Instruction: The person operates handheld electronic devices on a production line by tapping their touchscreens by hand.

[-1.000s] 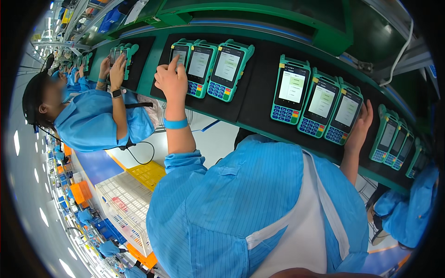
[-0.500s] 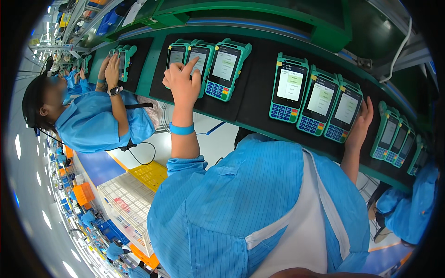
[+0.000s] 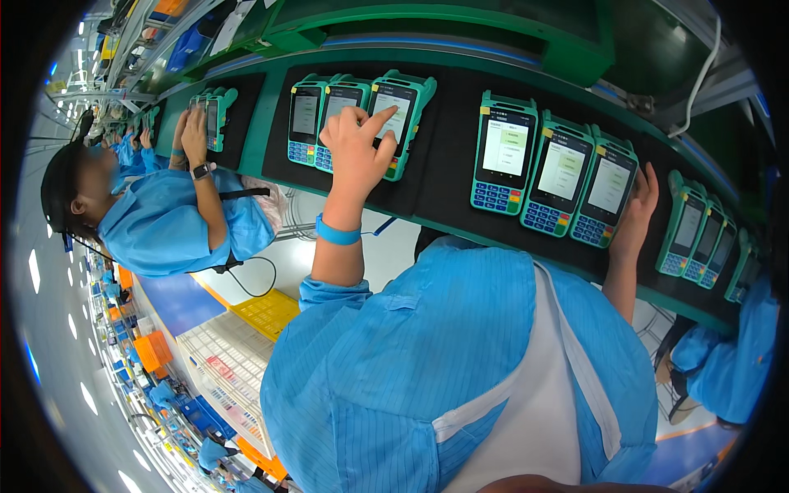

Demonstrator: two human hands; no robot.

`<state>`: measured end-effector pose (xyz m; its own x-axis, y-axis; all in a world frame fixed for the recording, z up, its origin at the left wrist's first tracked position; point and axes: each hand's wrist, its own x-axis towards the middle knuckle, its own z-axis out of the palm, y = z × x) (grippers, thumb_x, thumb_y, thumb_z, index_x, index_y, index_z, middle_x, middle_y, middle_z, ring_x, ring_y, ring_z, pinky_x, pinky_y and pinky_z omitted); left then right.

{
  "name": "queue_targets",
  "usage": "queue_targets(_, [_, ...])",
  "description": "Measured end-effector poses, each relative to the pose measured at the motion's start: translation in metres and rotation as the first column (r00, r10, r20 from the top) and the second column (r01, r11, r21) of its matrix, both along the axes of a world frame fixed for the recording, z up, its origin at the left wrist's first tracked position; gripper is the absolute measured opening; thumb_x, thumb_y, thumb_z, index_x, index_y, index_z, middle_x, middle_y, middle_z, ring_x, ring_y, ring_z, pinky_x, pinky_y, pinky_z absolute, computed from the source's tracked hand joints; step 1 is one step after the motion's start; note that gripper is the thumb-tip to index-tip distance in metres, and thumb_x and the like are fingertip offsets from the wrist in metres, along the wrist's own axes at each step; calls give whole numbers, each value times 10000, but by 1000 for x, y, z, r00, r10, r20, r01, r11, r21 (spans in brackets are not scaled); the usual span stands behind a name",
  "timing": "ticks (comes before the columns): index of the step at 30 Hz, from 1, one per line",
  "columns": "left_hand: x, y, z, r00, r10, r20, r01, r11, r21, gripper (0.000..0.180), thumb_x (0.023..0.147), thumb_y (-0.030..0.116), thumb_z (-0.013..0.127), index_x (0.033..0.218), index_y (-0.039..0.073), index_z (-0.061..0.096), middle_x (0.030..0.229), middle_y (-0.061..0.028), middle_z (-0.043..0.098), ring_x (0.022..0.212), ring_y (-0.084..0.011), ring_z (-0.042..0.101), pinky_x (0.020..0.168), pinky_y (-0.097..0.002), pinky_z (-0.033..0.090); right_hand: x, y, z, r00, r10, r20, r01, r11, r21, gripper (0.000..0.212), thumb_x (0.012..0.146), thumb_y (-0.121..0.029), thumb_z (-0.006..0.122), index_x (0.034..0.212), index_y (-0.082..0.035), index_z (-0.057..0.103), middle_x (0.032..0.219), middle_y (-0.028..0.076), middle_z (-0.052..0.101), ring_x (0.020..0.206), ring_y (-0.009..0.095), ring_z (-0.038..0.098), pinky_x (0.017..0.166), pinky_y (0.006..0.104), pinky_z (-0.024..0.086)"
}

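Observation:
Three green-cased handheld payment terminals lie in a row at the left: a left one (image 3: 304, 111), a middle one (image 3: 341, 99) partly behind my hand, and a right one (image 3: 415, 123). My left hand (image 3: 355, 152) is over the right one, index finger stretched to its lit screen and thumb spread. Whether the fingertip touches the glass, I cannot tell. Another trio lies to the right, a left terminal (image 3: 503, 148), a middle terminal (image 3: 561, 168) and a right terminal (image 3: 606, 185), all with lit screens. My right hand (image 3: 634, 214) rests along that last one's right edge, fingers extended.
Black mats (image 3: 448, 140) cover the green bench under a green shelf (image 3: 460, 33). A co-worker (image 3: 164, 205) handles a terminal (image 3: 215, 115) at the left. More terminals (image 3: 686, 226) lie at the far right, near another person's blue sleeve (image 3: 735, 361). A white cable (image 3: 707, 74) hangs at upper right.
My left hand has moved right, from the middle terminal of the left group to the right one. My right hand stays beside the same terminal. The view has shifted slightly.

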<state>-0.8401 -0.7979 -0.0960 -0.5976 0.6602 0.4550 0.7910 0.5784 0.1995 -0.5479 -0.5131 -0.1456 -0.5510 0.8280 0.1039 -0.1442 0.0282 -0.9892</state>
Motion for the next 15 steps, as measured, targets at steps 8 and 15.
queue_targets(8, [27,4,49,983,-170,69,150,961,232,385,695,128,606,1076,119,666,936,-85,518,905,-244,467,823,-376,327,-2,1,1,1000,15,-6,-16,1000,-13,812,813,-459,564,1437,-62,228,1434,232,290,1330,341,307,1097,419,232])
queue_targets(15, [99,-13,192,575,-543,-612,804,237,545,436,843,484,548,1052,111,636,996,-33,636,932,-198,567,791,-416,419,1,1,0,999,45,12,-46,996,70,708,854,-330,516,1436,-60,215,1419,235,298,1321,338,318,1090,415,253])
